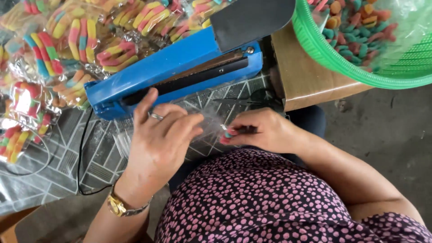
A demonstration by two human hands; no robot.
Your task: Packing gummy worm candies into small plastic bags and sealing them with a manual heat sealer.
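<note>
I saw left hand [159,135] and right hand [261,130] pinching a clear plastic candy bag [209,126] | bag stretched crosswise between them | blue heat sealer [175,67] just beyond

The tabletop [58,166] is covered with a grey geometric-patterned sheet. A blue impulse heat sealer [180,72] rests directly on it, with a black power cord [81,153] trailing toward the near edge. Sealed clear bags of striped gummy candy [67,40] are piled across the far left area.
</note>
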